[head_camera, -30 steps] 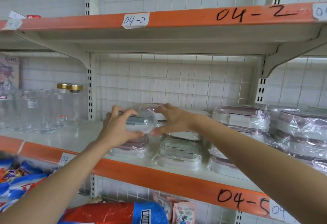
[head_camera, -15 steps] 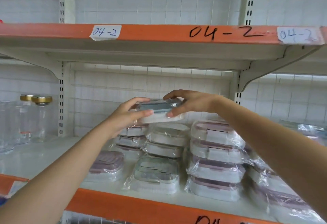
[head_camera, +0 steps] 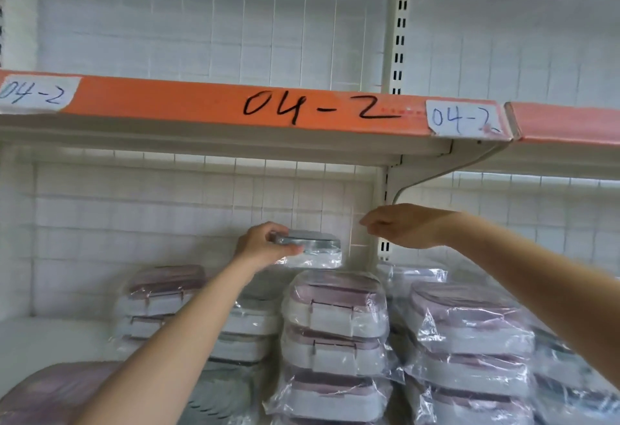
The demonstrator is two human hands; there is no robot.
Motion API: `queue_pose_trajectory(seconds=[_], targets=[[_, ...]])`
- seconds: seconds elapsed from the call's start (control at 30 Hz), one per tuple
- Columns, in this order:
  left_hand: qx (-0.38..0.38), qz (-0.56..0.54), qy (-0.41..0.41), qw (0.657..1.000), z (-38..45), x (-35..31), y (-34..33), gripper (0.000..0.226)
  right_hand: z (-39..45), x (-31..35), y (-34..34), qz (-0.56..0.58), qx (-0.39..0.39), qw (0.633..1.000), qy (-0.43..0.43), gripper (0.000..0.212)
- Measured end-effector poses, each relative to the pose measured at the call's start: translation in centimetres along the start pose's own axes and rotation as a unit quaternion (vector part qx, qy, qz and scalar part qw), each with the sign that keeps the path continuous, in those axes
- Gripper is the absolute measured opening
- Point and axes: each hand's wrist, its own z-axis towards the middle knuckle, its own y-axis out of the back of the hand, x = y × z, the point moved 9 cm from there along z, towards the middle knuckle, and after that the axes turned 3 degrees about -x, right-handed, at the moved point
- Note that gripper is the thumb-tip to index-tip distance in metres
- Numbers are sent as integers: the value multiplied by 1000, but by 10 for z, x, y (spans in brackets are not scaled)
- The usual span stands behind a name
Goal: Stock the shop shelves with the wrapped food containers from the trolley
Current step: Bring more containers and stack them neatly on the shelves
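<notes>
Fingers of our left hand curl around the near end of a grey-lidded container, shrink-wrapped in crinkled clear film, on top of a stack of pink-lidded containers. Our right hand hovers beside it, palm down, fingers loosely bent and holding nothing. We read "04-2", handwritten, on the orange shelf edge and its paper labels.

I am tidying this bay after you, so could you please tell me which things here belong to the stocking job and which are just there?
Job in hand:
- grey-lidded container, held by the left hand
- right hand, off it
- pink-lidded stacks

Just there:
- orange 04-2 shelf edge
- shelf bracket
</notes>
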Motion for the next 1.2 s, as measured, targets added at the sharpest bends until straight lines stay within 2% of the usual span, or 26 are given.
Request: queue_pose_trajectory(seconds=[0.1, 0.2, 0.33, 0.43, 0.6, 0.7, 0.77, 0.83, 0.9, 1.0, 1.07, 1.13, 1.17, 1.2], targets=[[126, 17, 30, 991, 2, -2, -33, 45, 1, -12, -2, 10, 0, 1000, -2, 43], [168, -6, 35, 985, -1, -1, -49, 41, 1, -14, -4, 23, -1, 1000, -1, 43], [151, -20, 24, 988, -4, 3, -45, 35, 3, -6, -11, 21, 6, 1000, 6, 41], [124, -5, 2, 992, -13, 0, -29, 39, 8, 7, -16, 7, 3, 1000, 20, 41], [95, 12, -28, 995, -41, 6, 21, 19, 5, 63, -21, 3, -17, 996, 84, 40], [58, 118, -68, 989, -60, 20, 66, 16, 3, 109, -32, -1, -14, 991, 132, 40], [39, 224, -101, 968, -76, 29, 94, 14, 2, 142, -43, 4, -2, 987, 158, 39], [34, 283, -100, 953, -88, 45, 119, 13, -1, 176, -55, -7, 10, 982, 191, 38], [35, 294, -77, 952, -100, 65, 145, 14, -7, 210, -71, -19, 24, 973, 230, 39], [70, 326, -34, 942, -119, 94, 167, 36, -11, 243, -106, -40, 65, 963, 257, 49], [143, 389, 12, 910, -134, 122, 166, 63, -10, 246, -142, -64, 136, 963, 224, 69], [218, 422, 65, 878, -147, 155, 162, 100, -10, 243, -173, -62, 200, 961, 178, 97], [242, 422, 78, 870, -152, 166, 160, 113, -10, 243, -183, -47, 209, 963, 166, 106], [253, 414, 90, 870, -155, 175, 160, 115, -9, 245, -187, -32, 200, 965, 168, 111]])
